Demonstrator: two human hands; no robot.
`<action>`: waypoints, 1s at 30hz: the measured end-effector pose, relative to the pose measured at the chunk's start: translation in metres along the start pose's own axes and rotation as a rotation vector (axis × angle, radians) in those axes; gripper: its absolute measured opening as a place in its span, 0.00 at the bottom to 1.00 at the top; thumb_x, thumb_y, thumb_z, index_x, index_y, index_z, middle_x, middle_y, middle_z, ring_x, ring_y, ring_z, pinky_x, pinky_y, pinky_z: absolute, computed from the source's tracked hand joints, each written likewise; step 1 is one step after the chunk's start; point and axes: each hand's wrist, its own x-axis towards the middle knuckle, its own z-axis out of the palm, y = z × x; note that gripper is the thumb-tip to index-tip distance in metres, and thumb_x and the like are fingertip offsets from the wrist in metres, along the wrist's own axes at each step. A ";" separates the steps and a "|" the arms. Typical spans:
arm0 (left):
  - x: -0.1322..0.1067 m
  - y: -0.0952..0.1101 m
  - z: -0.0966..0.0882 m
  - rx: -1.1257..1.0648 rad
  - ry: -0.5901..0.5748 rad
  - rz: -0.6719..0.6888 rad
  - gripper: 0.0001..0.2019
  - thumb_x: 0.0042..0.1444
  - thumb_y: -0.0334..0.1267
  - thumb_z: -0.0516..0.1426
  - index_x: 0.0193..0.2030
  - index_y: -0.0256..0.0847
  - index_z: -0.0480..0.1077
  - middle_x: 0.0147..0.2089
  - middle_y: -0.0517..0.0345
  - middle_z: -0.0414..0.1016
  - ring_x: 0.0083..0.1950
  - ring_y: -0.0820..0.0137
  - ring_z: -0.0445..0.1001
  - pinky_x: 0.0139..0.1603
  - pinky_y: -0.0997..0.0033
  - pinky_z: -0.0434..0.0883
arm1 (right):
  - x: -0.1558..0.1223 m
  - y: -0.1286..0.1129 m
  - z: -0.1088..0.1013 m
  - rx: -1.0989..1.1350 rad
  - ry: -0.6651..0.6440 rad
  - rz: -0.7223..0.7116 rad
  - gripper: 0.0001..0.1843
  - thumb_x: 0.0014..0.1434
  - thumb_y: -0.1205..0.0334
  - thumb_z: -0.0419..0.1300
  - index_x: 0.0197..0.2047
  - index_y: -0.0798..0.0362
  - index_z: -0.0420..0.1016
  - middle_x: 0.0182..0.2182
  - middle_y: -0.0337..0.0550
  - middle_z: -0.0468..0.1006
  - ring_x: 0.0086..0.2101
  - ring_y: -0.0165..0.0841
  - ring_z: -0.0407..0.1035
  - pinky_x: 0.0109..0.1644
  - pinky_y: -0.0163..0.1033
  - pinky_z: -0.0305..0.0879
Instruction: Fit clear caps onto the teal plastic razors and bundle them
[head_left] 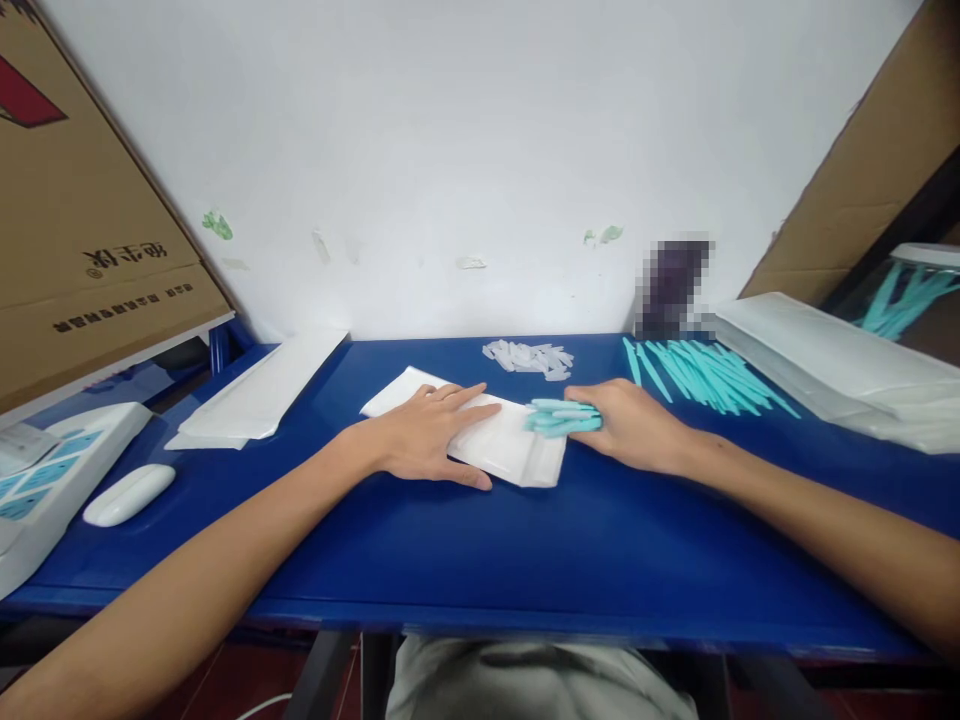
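My left hand (424, 435) lies flat with fingers spread on a white plastic bag (510, 455), pressing it to the blue table. A bundle of turquoise sticks (559, 417) is gripped in my right hand (630, 425); its tips reach over the right end of the bag. Whether they are inside its opening I cannot tell. Behind the bag lies a small heap of translucent white pieces (529, 358). To the right of my right hand more turquoise sticks (709, 375) are spread in a loose pile.
A stack of white bags (262, 395), a white oval case (129, 495) and a white device with blue keys (60, 480) stand left. Clear plastic packs (840, 360) lie at right, near a container of turquoise sticks (907, 295). Cardboard (97, 190) leans at left; a white wall (465, 150) rises behind.
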 end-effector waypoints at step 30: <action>0.000 0.021 -0.001 -0.094 0.057 -0.011 0.54 0.45 0.73 0.58 0.74 0.47 0.52 0.67 0.44 0.61 0.62 0.48 0.61 0.60 0.52 0.61 | 0.001 0.000 -0.004 -0.614 -0.120 -0.037 0.13 0.67 0.55 0.52 0.34 0.52 0.70 0.30 0.46 0.80 0.24 0.36 0.71 0.26 0.40 0.38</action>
